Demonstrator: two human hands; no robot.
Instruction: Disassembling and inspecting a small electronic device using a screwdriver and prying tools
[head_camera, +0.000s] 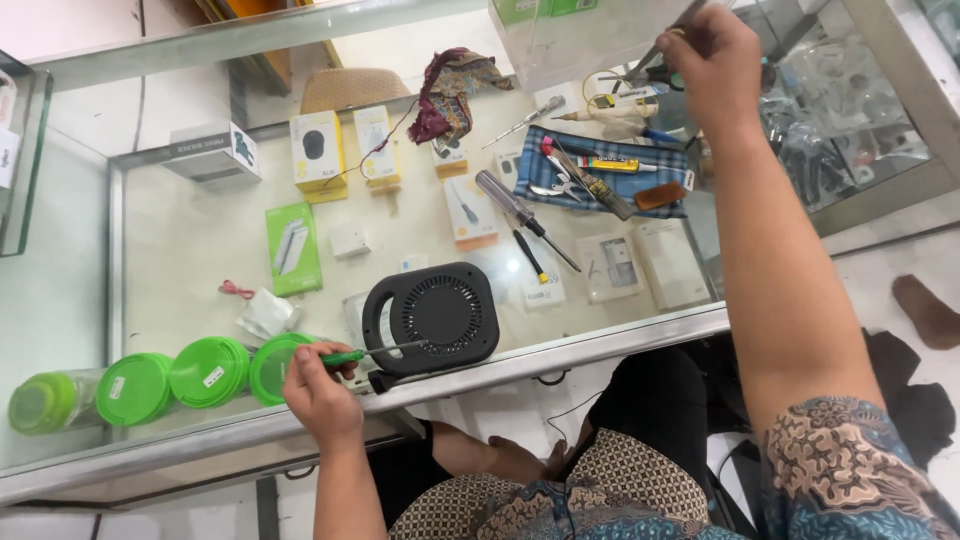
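Note:
My left hand (318, 384) grips a green-handled screwdriver (362, 353) near the front edge of the glass counter. Its shaft points right and lies across the black round fan housing (432, 317). My right hand (712, 62) is stretched out to the far right. Its fingers are closed around a thin metal tool (668, 38) beside a clear plastic box (570, 38). What kind of tool it is I cannot make out.
Several green-lidded jars (140, 388) lie at the front left. Small product boxes (318, 150) show under the glass. A blue cloth (605, 172) holds screwdrivers and pliers, and a larger screwdriver (510, 203) lies beside it. A metal counter edge (580, 347) runs along the front.

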